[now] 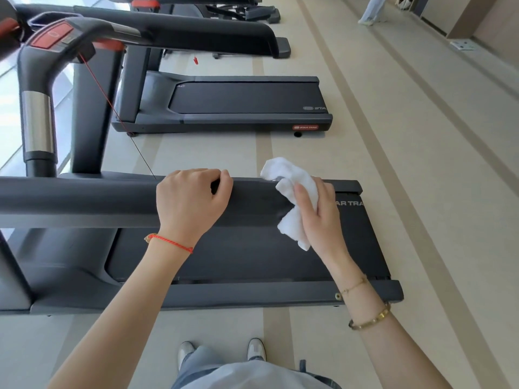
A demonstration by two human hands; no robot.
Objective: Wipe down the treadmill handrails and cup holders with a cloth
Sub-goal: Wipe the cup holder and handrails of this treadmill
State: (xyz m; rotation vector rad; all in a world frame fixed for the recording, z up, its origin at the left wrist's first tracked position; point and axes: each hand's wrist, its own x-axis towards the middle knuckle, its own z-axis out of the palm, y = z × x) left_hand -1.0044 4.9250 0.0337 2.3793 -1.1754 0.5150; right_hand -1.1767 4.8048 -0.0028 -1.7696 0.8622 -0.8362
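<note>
While the left hand (193,197) curls over the long dark padded handrail (84,200), whose axis runs nine to three o'clock, the right hand (317,217) holds the crumpled white cloth (292,192) against its three-o'clock end; unwiped rail lies toward nine.

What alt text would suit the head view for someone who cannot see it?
A person's right hand presses a white cloth around the end of a treadmill handrail while the left hand grips the rail beside it. Another treadmill stands beyond.

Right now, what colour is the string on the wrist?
Red: the thin string bracelet on the left wrist, seen in the head view.
</note>
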